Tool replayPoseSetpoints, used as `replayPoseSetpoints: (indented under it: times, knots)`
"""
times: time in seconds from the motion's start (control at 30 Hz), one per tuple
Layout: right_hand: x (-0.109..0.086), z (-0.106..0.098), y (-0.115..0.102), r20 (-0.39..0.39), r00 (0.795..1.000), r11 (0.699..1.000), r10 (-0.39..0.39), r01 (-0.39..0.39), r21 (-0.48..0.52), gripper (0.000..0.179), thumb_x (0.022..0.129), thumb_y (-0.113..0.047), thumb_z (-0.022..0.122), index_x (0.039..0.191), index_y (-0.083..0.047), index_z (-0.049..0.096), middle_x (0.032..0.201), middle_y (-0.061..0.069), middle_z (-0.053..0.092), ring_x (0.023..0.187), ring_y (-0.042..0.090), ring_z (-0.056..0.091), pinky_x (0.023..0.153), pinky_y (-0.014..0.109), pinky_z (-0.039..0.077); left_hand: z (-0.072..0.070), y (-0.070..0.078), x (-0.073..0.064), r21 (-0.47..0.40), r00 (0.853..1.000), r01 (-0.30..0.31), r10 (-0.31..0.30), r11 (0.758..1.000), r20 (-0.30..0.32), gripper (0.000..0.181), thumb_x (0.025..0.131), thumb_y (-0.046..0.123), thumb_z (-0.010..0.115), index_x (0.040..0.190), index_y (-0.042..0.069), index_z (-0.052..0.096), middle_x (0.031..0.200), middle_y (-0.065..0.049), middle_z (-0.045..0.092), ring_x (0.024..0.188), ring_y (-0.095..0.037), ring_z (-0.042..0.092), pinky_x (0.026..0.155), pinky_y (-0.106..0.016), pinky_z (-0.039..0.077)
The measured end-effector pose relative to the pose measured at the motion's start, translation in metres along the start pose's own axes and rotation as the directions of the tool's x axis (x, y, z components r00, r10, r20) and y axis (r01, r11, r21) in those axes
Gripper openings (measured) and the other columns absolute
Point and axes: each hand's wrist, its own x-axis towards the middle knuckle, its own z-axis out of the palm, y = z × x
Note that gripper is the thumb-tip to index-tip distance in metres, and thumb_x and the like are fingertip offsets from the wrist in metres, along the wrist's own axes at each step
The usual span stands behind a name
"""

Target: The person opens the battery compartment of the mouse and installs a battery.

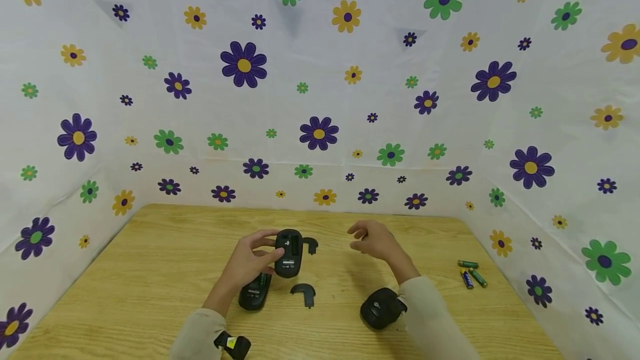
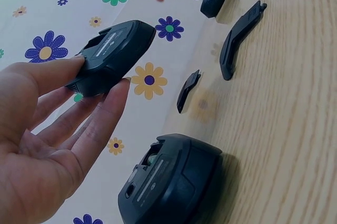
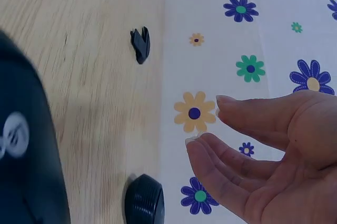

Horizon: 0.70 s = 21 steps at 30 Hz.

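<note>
left hand (image 1: 247, 260) gripping mouse (image 1: 289, 254), right hand (image 1: 374, 239), fingertips (image 3: 197, 153) apart — loose batteries (image 1: 467, 279) (head view only)

Booth-like setting: flowered sheeting (image 1: 280, 104) screens a wooden table (image 1: 150, 271).

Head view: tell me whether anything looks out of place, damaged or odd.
Nothing looks spilled or broken. Two black covers lie loose on the table, while the held mouse in the left hand and the leftmost mouse both show open battery bays. One blue battery stands out beside two green batteries.
</note>
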Motion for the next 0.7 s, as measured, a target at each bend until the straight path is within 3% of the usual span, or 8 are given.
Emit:
replayPoseSetpoints:
  times: [0.3,0.7]
  knots:
    - [-0.02,-0.019,0.016,-0.037,0.998,0.996,-0.05,0.047,-0.071,0.028,0.092,-0.007,0.075,0.118,0.0,0.072,0.113,0.023,0.072,0.096,0.03,0.071,0.081,0.045,0.063,0.001,-0.001,0.001,-0.001,1.0,-0.001,0.001,1.0,0.004,0.05,0.095,0.014,0.076,0.142,0.012,0.06,0.132,-0.026,0.065,0.1,-0.031,0.076,0.07,-0.042,0.067]
    - [-0.046,-0.038,0.046,-0.093,0.996,0.995,-0.012,0.003,-0.099,0.03,0.092,-0.006,0.074,0.12,0.002,0.069,0.113,0.025,0.07,0.094,0.035,0.072,0.079,0.048,0.064,0.001,-0.001,0.001,0.006,1.0,-0.004,0.004,1.0,0.029,0.05,0.095,0.016,0.075,0.143,0.011,0.059,0.133,-0.027,0.064,0.101,-0.032,0.076,0.072,-0.047,0.067]
